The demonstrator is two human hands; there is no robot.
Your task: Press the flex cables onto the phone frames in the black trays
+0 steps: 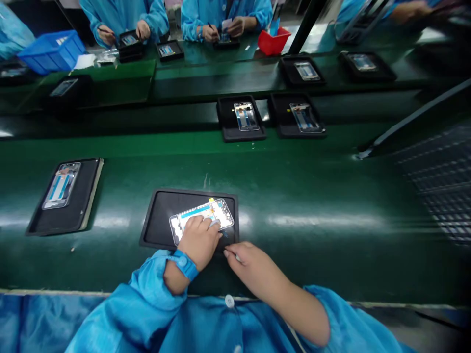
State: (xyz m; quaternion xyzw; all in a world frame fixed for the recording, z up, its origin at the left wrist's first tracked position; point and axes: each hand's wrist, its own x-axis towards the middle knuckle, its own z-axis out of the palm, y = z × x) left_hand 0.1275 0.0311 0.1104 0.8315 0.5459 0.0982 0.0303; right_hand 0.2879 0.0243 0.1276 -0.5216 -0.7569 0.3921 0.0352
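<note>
A black tray (162, 215) lies on the green belt in front of me, with an open phone frame (206, 213) lying in it at a slant. My left hand (198, 240), with a blue wrist strap, rests on the near edge of the phone frame, fingers curled and pressing on it. My right hand (250, 267) lies at the tray's near right corner, fingers drawn together in a pinch; whatever is in the pinch is too small to make out.
Another tray with a phone frame (62, 196) lies to the left on the same belt. Two more trays (241, 117) (298, 115) sit on the farther belt. Across the line, people in blue coats work at trays; a blue bin (51, 49) and red box (272, 41) stand there.
</note>
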